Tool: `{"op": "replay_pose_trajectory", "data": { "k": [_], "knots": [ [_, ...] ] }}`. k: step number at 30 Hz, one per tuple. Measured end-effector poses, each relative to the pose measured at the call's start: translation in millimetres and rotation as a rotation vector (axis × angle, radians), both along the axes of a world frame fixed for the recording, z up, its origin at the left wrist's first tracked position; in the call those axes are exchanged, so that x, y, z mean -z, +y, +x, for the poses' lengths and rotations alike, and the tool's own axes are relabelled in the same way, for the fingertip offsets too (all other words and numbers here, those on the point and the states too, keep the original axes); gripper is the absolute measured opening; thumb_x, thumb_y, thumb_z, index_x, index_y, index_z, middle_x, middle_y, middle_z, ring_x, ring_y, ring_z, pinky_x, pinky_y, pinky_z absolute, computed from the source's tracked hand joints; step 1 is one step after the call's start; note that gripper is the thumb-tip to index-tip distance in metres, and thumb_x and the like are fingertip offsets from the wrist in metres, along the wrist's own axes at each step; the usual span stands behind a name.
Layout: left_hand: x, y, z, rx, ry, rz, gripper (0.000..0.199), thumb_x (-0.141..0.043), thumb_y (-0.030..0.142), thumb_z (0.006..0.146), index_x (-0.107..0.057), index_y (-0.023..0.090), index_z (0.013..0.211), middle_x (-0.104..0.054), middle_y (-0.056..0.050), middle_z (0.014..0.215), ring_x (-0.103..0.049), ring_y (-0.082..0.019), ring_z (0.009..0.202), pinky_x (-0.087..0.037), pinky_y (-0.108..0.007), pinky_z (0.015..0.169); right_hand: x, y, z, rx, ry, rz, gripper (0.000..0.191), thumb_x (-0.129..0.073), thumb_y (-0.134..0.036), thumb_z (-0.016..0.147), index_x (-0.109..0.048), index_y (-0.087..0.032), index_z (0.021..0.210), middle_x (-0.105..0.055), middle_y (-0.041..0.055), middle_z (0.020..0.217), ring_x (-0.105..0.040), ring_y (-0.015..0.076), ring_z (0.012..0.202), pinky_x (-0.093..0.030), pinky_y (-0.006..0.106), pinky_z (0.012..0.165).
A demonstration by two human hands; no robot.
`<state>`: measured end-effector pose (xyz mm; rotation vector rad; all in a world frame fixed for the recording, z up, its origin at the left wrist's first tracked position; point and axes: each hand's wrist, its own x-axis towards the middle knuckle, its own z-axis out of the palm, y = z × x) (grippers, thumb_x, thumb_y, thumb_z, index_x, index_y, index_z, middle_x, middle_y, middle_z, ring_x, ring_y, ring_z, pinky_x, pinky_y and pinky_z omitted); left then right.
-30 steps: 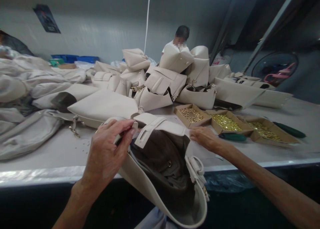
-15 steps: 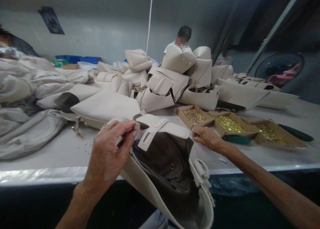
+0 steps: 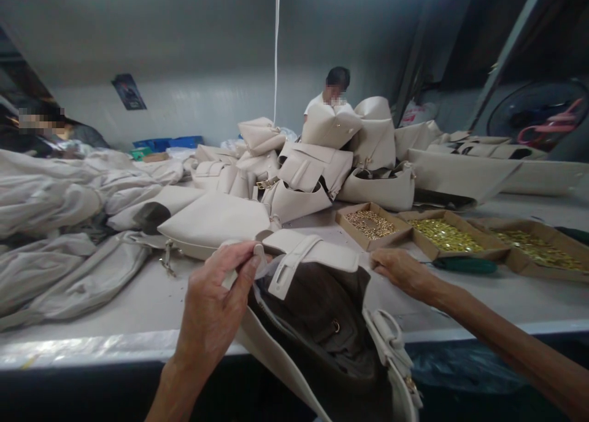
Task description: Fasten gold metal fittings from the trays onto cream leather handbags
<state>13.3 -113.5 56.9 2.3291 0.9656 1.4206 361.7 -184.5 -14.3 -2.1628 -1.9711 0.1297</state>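
Observation:
An open cream handbag (image 3: 294, 354) with a dark lining (image 3: 317, 324) leans at the table's front edge, its mouth towards me. My left hand (image 3: 214, 293) pinches a narrow strap end (image 3: 260, 256) at the bag's left side between thumb and forefinger. A flap with a slotted tab (image 3: 289, 268) lies over the far rim. Beside the bag's far right corner, my right hand (image 3: 400, 272) is closed with curled fingers; what they hold, if anything, is hidden. A small gold ring (image 3: 336, 326) shows on the lining.
Cardboard trays of gold-coloured metal pieces (image 3: 370, 224) and yellow-gold pieces (image 3: 446, 235) stand at right, near a green-handled tool (image 3: 464, 264). Cream bags (image 3: 317, 164) are piled behind. Wrapped bundles (image 3: 50, 195) lie left. A co-worker (image 3: 338, 88) is behind the pile.
The view has shifted, so the table and bags sit lower and further right. My left hand keeps its pinch on the strap end; my right hand stays by the bag's far corner.

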Motion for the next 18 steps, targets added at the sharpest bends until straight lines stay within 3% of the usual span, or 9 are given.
{"op": "replay_pose_trajectory", "data": {
  "k": [3, 7, 10, 12, 15, 18],
  "knots": [
    [-1.8, -1, 1, -0.008, -0.024, -0.050, 0.015, -0.059, 0.033, 0.088, -0.067, 0.023, 0.096, -0.071, 0.002, 0.092, -0.066, -0.013, 0.084, -0.052, -0.020, 0.080, -14.2, -10, -2, 0.024, 0.032, 0.071, 0.016, -0.047, -0.011, 0.078, -0.061, -0.015, 0.073, -0.066, 0.0097, 0.078, -0.059, 0.0206, 0.073, -0.040, 0.029, 0.069],
    [-1.7, -1, 2, -0.036, -0.026, -0.103, 0.018, -0.059, 0.035, 0.087, -0.066, 0.022, 0.098, -0.073, 0.002, 0.090, -0.068, -0.014, 0.083, -0.053, -0.020, 0.080, -76.4, -42, -31, 0.025, 0.294, 0.271, 0.017, -0.053, -0.033, 0.081, -0.065, -0.021, 0.084, -0.064, 0.0039, 0.071, -0.057, 0.0193, 0.065, -0.043, 0.029, 0.059],
    [-1.6, -2, 4, -0.029, -0.050, -0.117, 0.017, -0.059, 0.035, 0.086, -0.065, 0.022, 0.095, -0.072, 0.001, 0.088, -0.069, -0.015, 0.082, -0.054, -0.022, 0.080, -128.9, -66, -77, -0.162, 0.395, 0.304, 0.011, -0.060, -0.035, 0.079, -0.065, -0.026, 0.076, -0.066, 0.0042, 0.077, -0.060, 0.0218, 0.072, -0.045, 0.031, 0.062],
    [-2.2, -2, 5, -0.015, -0.063, -0.141, 0.016, -0.059, 0.034, 0.086, -0.065, 0.021, 0.095, -0.072, 0.000, 0.087, -0.069, -0.016, 0.081, -0.055, -0.024, 0.077, -149.9, -72, -110, -0.337, 0.354, 0.191, 0.009, -0.059, -0.027, 0.082, -0.065, -0.028, 0.076, -0.066, 0.0029, 0.079, -0.059, 0.0197, 0.071, -0.045, 0.030, 0.064],
    [-4.0, -2, 5, 0.008, -0.063, -0.158, 0.016, -0.058, 0.034, 0.086, -0.065, 0.021, 0.094, -0.073, -0.001, 0.087, -0.069, -0.017, 0.082, -0.056, -0.026, 0.076, -152.7, -60, -147, -0.518, 0.281, 0.023, 0.018, -0.058, -0.008, 0.074, -0.062, -0.025, 0.069, -0.063, 0.0007, 0.072, -0.052, 0.0149, 0.059, -0.039, 0.028, 0.057],
    [-6.0, -2, 5, 0.028, -0.070, -0.158, 0.016, -0.058, 0.034, 0.086, -0.065, 0.022, 0.092, -0.073, -0.001, 0.088, -0.069, -0.018, 0.082, -0.056, -0.027, 0.075, -135.9, -33, -166, -0.533, 0.419, 0.016, 0.018, -0.059, -0.006, 0.067, -0.059, -0.023, 0.060, -0.058, -0.0012, 0.061, -0.047, 0.0121, 0.055, -0.036, 0.026, 0.057]
  ]
}}
